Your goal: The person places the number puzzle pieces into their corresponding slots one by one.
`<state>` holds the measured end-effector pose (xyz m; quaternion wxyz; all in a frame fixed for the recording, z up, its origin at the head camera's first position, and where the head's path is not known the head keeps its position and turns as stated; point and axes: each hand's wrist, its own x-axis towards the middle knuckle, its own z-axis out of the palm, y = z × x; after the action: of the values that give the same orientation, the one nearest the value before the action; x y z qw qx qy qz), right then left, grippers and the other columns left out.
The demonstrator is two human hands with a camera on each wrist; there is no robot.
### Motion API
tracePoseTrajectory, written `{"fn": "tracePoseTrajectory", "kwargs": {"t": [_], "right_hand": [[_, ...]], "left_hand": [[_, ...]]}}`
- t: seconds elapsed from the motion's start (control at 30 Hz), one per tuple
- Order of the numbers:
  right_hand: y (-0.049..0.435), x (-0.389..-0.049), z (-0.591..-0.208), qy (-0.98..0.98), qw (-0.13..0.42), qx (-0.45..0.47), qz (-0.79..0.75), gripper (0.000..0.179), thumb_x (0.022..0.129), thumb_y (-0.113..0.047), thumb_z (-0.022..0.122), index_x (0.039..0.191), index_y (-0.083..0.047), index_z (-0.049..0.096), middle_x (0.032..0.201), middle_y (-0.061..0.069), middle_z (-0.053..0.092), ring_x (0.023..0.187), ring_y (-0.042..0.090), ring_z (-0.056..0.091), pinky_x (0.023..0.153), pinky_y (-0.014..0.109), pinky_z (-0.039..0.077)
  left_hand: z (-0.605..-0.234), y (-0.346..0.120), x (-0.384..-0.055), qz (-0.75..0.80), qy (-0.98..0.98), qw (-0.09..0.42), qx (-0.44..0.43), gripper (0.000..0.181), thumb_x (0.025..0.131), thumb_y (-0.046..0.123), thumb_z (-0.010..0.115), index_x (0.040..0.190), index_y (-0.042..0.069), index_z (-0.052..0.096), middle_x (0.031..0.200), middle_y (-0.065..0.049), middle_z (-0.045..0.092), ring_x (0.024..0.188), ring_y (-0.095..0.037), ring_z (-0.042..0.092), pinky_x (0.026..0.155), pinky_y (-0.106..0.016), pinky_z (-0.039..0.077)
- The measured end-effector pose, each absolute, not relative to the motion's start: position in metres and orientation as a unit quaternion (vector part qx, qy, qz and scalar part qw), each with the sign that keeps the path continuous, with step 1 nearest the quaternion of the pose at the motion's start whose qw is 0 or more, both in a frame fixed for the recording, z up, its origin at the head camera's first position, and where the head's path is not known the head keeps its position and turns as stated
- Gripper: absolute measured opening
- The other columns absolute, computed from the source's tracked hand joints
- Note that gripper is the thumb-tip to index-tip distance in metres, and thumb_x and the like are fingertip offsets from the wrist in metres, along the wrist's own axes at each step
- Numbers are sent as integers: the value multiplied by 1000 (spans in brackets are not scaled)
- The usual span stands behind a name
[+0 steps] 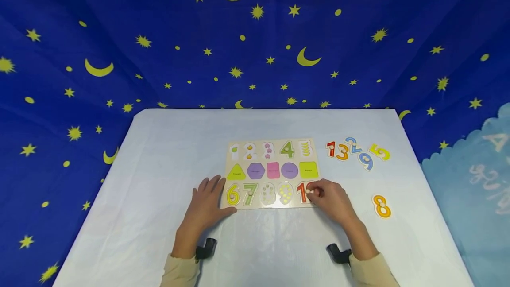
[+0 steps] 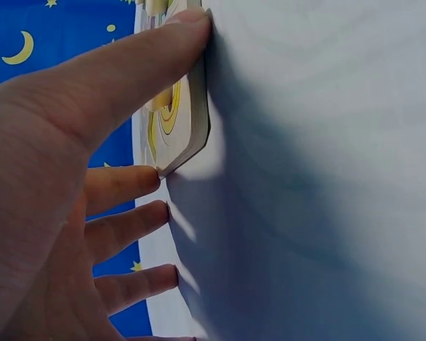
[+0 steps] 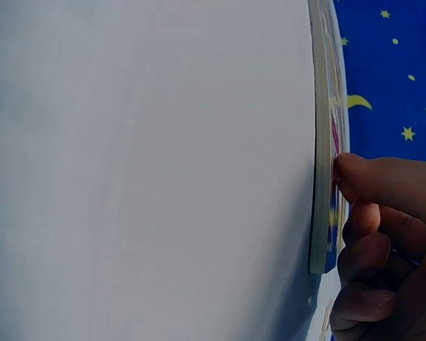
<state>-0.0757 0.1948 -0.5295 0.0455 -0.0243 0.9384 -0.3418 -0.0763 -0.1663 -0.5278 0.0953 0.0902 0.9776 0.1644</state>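
Note:
A wooden number puzzle board (image 1: 258,181) lies flat on the table. My right hand (image 1: 332,200) pinches the knob of the red number 10 piece (image 1: 301,192) at the board's lower right corner; its fingers cover part of the zero. Spread along the lower left corner is my left hand (image 1: 203,209), thumb on the front edge and fingertips at the left side, as the left wrist view shows at the board's edge (image 2: 199,131). Yellow 6 (image 1: 233,195), green 7 (image 1: 250,194) and green 4 (image 1: 287,149) sit in their recesses. Other number recesses show printed pictures.
Right of the board lie loose pieces: red 1 (image 1: 331,149), orange 3 (image 1: 342,152), blue 2 (image 1: 353,145), blue 9 (image 1: 365,161) and yellow 5 (image 1: 379,152). An orange 8 (image 1: 382,207) lies nearer the front. A starry blue cloth (image 1: 271,83) hangs behind the white table (image 1: 159,154).

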Motion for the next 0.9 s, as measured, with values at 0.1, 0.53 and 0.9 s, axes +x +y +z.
{"fn": "tracePoseTrajectory", "kwargs": {"t": [0.1,0.53,0.9], "right_hand": [[195,-78,-530,939,47,-28,-339,17,79,-16,79,94,-11,72,70,-5,53,66,13,49,57,30,40],[220,-69,-523,944,28,-1,-328,24,82,-31,76,98,-13,72,76,-4,57,69,15,50,61,31,41],[252,-60,-518,951,0,31,-308,21,85,-27,74,99,-13,71,74,-3,55,68,16,50,56,28,39]], "left_hand": [[-526,-167,-77,165,978,94,90,98,71,56,78,147,8,39,150,-14,34,138,-41,22,103,-70,16],[-530,-165,-74,170,977,95,92,98,70,57,78,146,9,41,150,-13,36,137,-42,24,103,-69,17],[-525,-168,-74,162,978,85,97,97,71,57,77,145,7,42,148,-14,37,137,-43,25,102,-70,19]]}}
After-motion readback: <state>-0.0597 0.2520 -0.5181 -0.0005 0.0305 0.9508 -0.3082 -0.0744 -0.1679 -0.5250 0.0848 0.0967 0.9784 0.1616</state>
